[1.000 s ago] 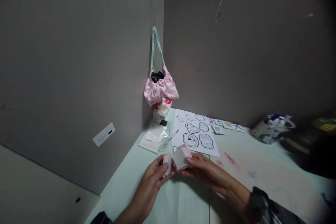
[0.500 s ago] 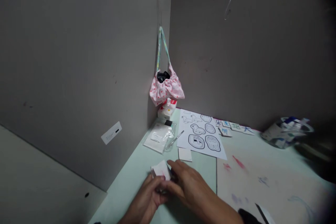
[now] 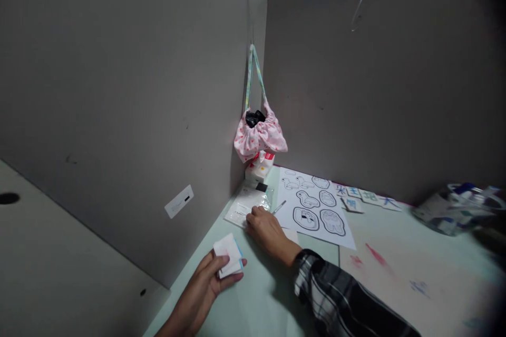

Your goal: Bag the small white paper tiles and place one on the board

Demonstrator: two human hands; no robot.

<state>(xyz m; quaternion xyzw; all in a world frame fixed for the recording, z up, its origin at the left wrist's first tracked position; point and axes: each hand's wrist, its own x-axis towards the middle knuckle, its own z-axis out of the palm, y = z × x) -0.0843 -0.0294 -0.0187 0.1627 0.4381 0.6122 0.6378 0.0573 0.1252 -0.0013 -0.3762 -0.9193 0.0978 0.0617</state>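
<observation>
The left hand (image 3: 205, 281) holds a small stack of white cards (image 3: 228, 261) above the pale green worktop (image 3: 256, 310). The thumb lies across the top face of the stack and the fingers (image 3: 237, 265) curl under its near edge, so the stack is pinched between them; a blue edge shows on the stack's right side. The hand is closed on the stack and nothing else is in it.

The right hand (image 3: 269, 231) is extended away from the stack, toward the corner of the partition walls. Its fingers are bent down, with the tips on or at the near edge of a clear plastic packet (image 3: 247, 205) that lies flat on the worktop. Whether the fingers have gripped the packet or merely touch it cannot be told. A plaid sleeve (image 3: 332, 295) covers the right forearm.

Relative to the packet: the card stack is nearer the person and slightly to the left, apart from it. A pen (image 3: 279, 207) lies just right of the packet, and a printed sheet of outlined figures (image 3: 316, 208) lies just beyond the pen. A small white and red box (image 3: 259, 168) stands behind the packet in the corner, under a hanging pink drawstring bag (image 3: 260, 137). A row of lettered tiles (image 3: 367, 197) lies well to the right along the back wall.
</observation>
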